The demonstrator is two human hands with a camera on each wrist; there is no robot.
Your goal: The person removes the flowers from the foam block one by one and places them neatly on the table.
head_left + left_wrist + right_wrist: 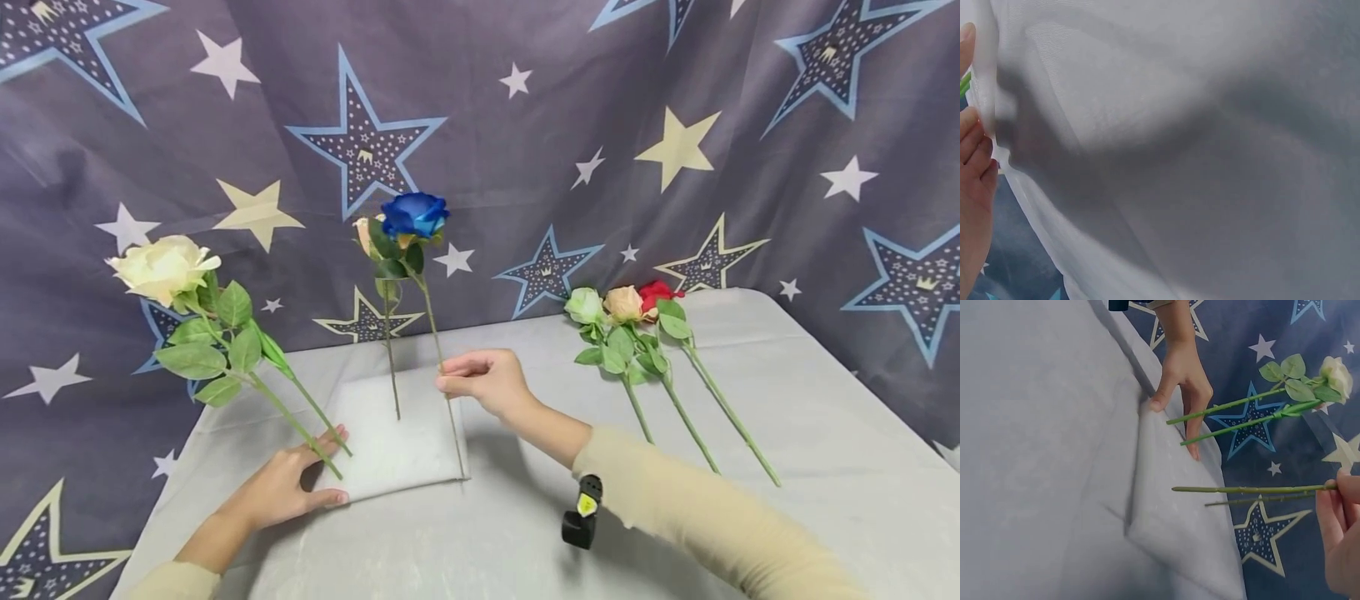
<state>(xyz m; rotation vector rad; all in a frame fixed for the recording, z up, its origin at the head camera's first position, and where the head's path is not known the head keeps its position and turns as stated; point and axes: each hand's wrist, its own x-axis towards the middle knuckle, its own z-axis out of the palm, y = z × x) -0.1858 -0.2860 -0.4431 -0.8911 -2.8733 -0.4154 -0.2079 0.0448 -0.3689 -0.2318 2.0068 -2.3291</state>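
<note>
The right hand (pixel 487 383) pinches the thin stem of a blue rose (pixel 415 215) between thumb and fingers. In the head view its lower end shows near the front right corner of a white foam block (pixel 405 442); contact there cannot be told. Behind it, a pale peach rose (pixel 363 236), partly hidden, has its stem upright at the block. On the block's left end rests the left hand (pixel 288 483), thumb by the front edge and fingers extended along the side. A cream rose (pixel 165 271) and a green stem (pixel 277 354) lean leftward over this hand.
On the table's right lie a pale green rose (pixel 585 306), a peach rose (pixel 624 303) and a red rose (pixel 657 297), stems toward the front. A grey cloth covers the table (pixel 840 417). A star-patterned curtain (pixel 525 167) hangs behind. The right wrist wears a black camera (pixel 579 527).
</note>
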